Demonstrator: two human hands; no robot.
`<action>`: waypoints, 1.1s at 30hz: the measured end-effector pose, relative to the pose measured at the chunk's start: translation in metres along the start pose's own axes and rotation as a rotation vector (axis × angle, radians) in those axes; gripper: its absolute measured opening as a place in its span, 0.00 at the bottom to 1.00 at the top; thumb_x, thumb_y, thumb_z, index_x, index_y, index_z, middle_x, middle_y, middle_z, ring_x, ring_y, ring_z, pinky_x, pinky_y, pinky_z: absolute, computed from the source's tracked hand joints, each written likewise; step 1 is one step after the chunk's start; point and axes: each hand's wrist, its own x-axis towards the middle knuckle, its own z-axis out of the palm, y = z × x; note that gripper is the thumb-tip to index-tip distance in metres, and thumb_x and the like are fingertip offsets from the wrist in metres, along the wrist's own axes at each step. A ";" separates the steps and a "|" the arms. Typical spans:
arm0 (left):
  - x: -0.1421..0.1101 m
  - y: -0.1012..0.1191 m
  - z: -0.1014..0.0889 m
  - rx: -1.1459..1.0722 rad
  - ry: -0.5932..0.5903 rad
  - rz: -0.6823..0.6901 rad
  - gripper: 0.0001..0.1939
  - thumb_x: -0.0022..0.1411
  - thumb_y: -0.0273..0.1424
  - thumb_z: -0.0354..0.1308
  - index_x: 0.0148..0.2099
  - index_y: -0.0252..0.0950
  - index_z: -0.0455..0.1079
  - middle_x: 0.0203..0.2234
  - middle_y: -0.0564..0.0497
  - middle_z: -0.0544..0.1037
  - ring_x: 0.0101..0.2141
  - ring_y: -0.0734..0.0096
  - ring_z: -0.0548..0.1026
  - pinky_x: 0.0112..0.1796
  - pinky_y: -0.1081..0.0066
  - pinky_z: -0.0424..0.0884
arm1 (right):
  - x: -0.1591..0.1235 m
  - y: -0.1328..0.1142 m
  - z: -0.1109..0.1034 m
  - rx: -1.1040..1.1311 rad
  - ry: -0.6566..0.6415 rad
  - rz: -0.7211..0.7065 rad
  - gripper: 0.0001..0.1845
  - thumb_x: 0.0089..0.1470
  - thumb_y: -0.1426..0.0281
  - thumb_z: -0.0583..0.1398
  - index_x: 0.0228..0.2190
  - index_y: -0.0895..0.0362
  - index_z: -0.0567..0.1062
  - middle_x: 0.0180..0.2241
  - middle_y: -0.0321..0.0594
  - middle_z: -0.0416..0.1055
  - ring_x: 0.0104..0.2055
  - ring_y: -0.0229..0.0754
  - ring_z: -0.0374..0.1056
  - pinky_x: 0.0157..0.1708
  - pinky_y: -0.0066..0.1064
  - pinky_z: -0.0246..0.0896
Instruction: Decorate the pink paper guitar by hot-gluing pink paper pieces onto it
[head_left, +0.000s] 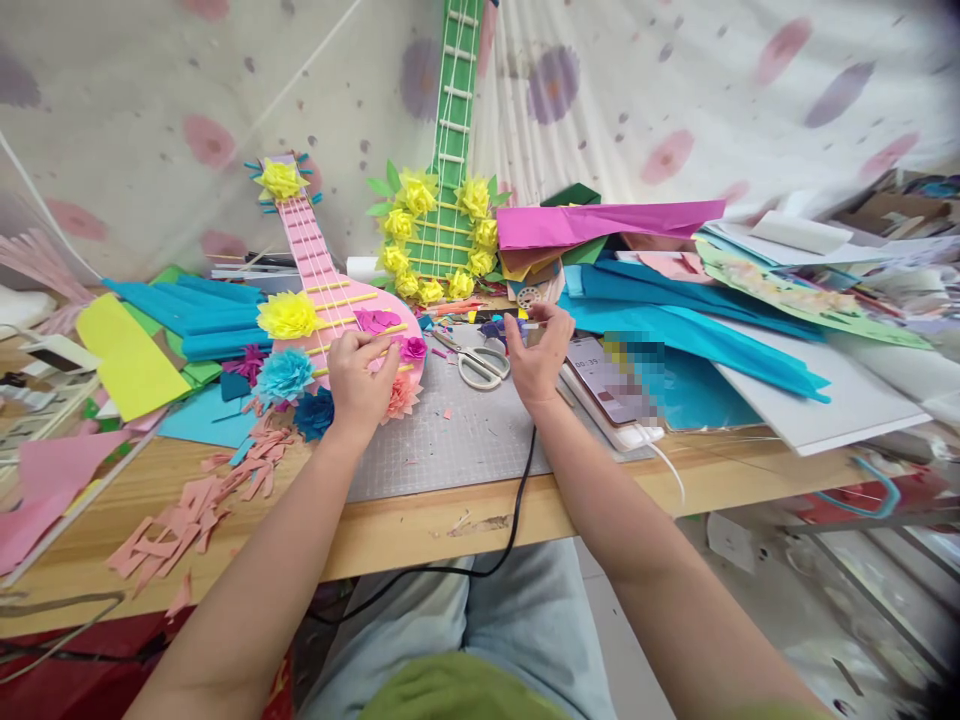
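Note:
My left hand [363, 378] is over the body of a pink paper guitar [309, 248], its thumb and fingers pinched together. What the pinch holds, if anything, is hidden. Just beyond these fingertips is a flat magenta paper flower [377, 321], with a smaller magenta flower [412, 348] to its right. Yellow [288, 315], light blue [283, 376], dark blue [313, 412] and coral [403, 396] paper flowers surround the hand. My right hand [541, 352] is raised between the scissors [484, 367] and a phone [609, 378], thumb and forefinger apart and curved.
A green paper guitar [450, 190] with yellow flowers leans at the back. Crepe paper, blue [697, 335] and magenta [611, 222], is piled right. Coral paper scraps [199, 505] lie left. A black cable [517, 515] crosses the table's front edge over a grey cutting mat [450, 450].

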 end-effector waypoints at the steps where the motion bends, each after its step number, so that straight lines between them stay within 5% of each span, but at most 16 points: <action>1: 0.001 0.005 0.003 -0.012 -0.016 0.019 0.06 0.56 0.30 0.60 0.32 0.39 0.79 0.29 0.50 0.70 0.37 0.66 0.70 0.45 0.62 0.67 | -0.004 -0.006 0.001 0.071 -0.035 -0.003 0.21 0.55 0.52 0.55 0.41 0.55 0.68 0.41 0.48 0.69 0.47 0.48 0.65 0.52 0.44 0.58; 7: 0.004 0.038 0.023 -0.137 -0.257 0.076 0.07 0.58 0.30 0.59 0.33 0.39 0.79 0.31 0.51 0.72 0.38 0.68 0.71 0.45 0.64 0.66 | -0.028 -0.028 0.021 0.641 -0.412 0.328 0.14 0.54 0.58 0.55 0.40 0.52 0.65 0.27 0.34 0.71 0.26 0.35 0.65 0.31 0.30 0.63; 13: 0.007 0.051 0.036 -0.298 -0.292 -0.130 0.07 0.57 0.28 0.60 0.29 0.38 0.78 0.28 0.51 0.75 0.36 0.68 0.72 0.41 0.67 0.68 | -0.026 -0.026 0.024 0.921 -0.695 0.659 0.20 0.36 0.57 0.68 0.29 0.56 0.72 0.24 0.34 0.74 0.21 0.31 0.64 0.26 0.27 0.64; 18: 0.011 0.056 0.045 -0.616 -0.235 -0.356 0.06 0.53 0.30 0.62 0.26 0.37 0.77 0.29 0.51 0.79 0.38 0.67 0.74 0.45 0.67 0.68 | -0.024 -0.025 0.023 0.971 -0.684 0.773 0.21 0.33 0.56 0.71 0.23 0.57 0.72 0.22 0.35 0.74 0.21 0.31 0.65 0.25 0.26 0.65; 23: 0.002 0.057 0.058 -0.960 -0.185 -0.606 0.09 0.47 0.37 0.67 0.27 0.36 0.76 0.28 0.51 0.79 0.37 0.68 0.75 0.44 0.67 0.68 | -0.023 -0.031 0.018 1.123 -0.683 0.829 0.14 0.40 0.63 0.67 0.30 0.54 0.73 0.30 0.34 0.77 0.27 0.32 0.70 0.27 0.24 0.65; 33: -0.012 0.061 0.068 -1.011 -0.151 -0.732 0.05 0.48 0.33 0.65 0.27 0.36 0.77 0.28 0.50 0.81 0.36 0.69 0.77 0.38 0.70 0.72 | -0.028 -0.042 0.015 1.153 -0.718 0.814 0.14 0.42 0.61 0.65 0.28 0.55 0.70 0.26 0.31 0.73 0.27 0.33 0.69 0.24 0.23 0.62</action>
